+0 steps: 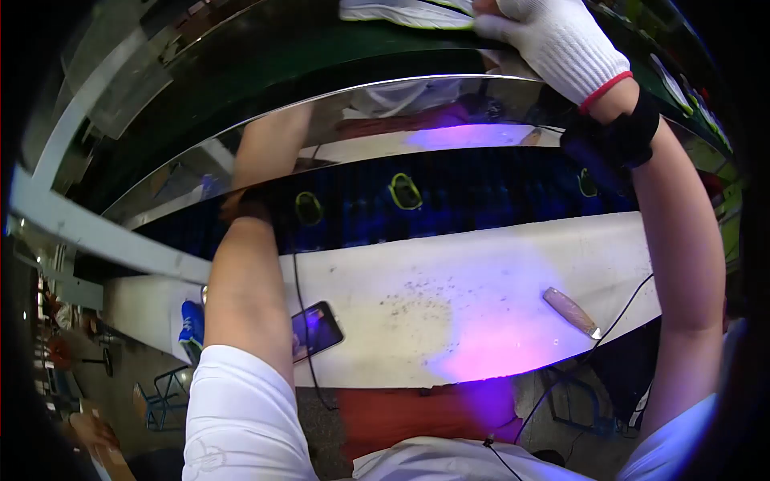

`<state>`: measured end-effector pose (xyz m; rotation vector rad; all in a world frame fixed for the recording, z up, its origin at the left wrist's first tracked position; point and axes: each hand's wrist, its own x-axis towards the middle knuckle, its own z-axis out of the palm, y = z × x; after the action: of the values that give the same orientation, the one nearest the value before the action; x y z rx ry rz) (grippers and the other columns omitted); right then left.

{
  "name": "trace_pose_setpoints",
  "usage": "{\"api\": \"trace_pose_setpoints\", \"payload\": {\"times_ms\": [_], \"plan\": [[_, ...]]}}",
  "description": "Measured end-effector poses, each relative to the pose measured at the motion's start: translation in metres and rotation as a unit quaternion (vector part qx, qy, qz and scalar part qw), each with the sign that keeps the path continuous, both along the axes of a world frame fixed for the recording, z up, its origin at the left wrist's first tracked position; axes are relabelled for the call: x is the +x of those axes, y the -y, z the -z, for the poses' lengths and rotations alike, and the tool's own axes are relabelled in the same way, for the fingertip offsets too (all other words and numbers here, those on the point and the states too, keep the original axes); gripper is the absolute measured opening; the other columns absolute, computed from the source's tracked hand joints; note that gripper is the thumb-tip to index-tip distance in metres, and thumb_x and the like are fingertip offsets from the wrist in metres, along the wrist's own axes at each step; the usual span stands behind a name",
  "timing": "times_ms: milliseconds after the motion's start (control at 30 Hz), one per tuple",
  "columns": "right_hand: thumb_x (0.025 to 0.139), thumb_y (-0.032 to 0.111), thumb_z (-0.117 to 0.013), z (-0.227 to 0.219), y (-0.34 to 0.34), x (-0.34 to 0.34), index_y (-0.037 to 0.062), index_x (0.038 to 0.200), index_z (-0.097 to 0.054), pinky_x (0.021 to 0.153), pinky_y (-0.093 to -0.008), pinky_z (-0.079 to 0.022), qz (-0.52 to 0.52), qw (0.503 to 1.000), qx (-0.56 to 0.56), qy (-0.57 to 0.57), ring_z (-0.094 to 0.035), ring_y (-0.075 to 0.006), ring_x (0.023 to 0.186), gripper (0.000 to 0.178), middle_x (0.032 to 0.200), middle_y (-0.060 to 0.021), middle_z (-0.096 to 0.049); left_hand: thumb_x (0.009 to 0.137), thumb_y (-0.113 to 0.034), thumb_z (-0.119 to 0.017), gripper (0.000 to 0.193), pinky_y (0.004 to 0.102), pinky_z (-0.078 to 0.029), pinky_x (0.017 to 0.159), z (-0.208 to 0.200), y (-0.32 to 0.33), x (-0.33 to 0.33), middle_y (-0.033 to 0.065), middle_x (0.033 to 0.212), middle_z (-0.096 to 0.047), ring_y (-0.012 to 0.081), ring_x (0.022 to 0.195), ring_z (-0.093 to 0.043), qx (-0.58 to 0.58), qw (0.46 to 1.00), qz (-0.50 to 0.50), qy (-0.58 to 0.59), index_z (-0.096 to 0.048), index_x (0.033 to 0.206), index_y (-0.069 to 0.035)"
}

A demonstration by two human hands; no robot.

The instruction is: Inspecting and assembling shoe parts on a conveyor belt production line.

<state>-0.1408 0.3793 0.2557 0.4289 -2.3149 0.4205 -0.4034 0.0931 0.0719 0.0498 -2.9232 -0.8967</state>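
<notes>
White-gloved right hand [553,44], cropped, touching lime-edged piece [409,14]; left hand [239,207] shadowed; neither grip discernible.

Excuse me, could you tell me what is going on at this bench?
A person is reaching over a white worktop. Their gloved right hand is at the end of a pale, yellow-edged piece; whether it is gripped is hard to tell. The left hand, in shadow, is over a dark strip bearing dark, yellow-outlined pieces; what it touches is unclear. A phone and a short-handled tool lie on the worktop.
</notes>
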Motion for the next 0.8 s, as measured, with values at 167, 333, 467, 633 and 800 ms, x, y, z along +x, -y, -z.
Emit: {"api": "trace_pose_setpoints", "payload": {"times_ms": [167, 333, 467, 633, 800], "plan": [[0.087, 0.024, -0.071, 0.023, 0.006, -0.010, 0.0091, 0.084, -0.078, 0.068, -0.0434, -0.059, 0.166, 0.972, 0.149, -0.077, -0.073, -0.0335, 0.072, 0.017, 0.072, -0.0129, -0.071, 0.093, -0.016, -0.073, 0.039, 0.0374, -0.054, 0.100, 0.016, -0.030, 0.049, 0.0162, 0.124, -0.073, 0.0272, 0.111, -0.070, 0.092, 0.962, 0.246, 0.076, -0.069, 0.129, -0.003], [0.083, 0.028, -0.070, 0.006, 0.000, -0.005, 0.0176, 0.097, -0.085, 0.070, -0.0442, -0.056, 0.210, 0.964, 0.147, 0.066, -0.076, -0.0276, 0.090, 0.023, 0.094, -0.0074, -0.080, 0.092, -0.017, -0.076, 0.044, 0.0378, -0.055, 0.100, -0.022, -0.196, 0.210, 0.0159, 0.127, -0.072, 0.0271, 0.112, -0.069, 0.141, 0.782, 0.591, 0.136, -0.067, 0.132, -0.003], [0.084, 0.031, -0.069, 0.014, 0.037, -0.069, 0.0191, 0.108, -0.084, 0.077, -0.0460, -0.057, 0.197, 0.966, 0.155, 0.065, -0.075, -0.0288, 0.099, 0.030, 0.103, -0.0069, -0.080, 0.091, -0.017, -0.078, 0.048, 0.0380, -0.055, 0.099, -0.029, -0.245, 0.300, 0.0156, 0.129, -0.071, 0.0269, 0.113, -0.069, 0.113, 0.752, 0.628, 0.165, -0.065, 0.135, -0.003], [0.087, 0.025, -0.069, 0.011, 0.001, -0.012, 0.0109, 0.097, -0.081, 0.072, -0.0441, -0.059, 0.161, 0.982, 0.092, 0.047, -0.075, -0.0304, 0.084, 0.021, 0.090, -0.0134, -0.077, 0.089, -0.017, -0.081, 0.054, 0.0383, -0.056, 0.099, 0.004, -0.015, 0.175, 0.0153, 0.131, -0.070, 0.0268, 0.113, -0.068, 0.046, 0.930, 0.352, 0.090, -0.063, 0.138, -0.003], [0.093, 0.004, -0.070, 0.035, -0.059, 0.020, -0.0011, 0.109, -0.074, 0.078, -0.0362, -0.056, 0.109, 0.980, -0.145, 0.084, -0.071, -0.0210, 0.087, 0.017, 0.097, -0.0136, -0.072, 0.064, -0.019, -0.085, 0.046, 0.0486, -0.049, 0.102, 0.036, 0.009, 0.322, 0.0103, 0.100, -0.071, 0.0346, 0.105, -0.067, -0.030, 0.642, 0.750, -0.159, -0.069, 0.106, -0.009]]}}
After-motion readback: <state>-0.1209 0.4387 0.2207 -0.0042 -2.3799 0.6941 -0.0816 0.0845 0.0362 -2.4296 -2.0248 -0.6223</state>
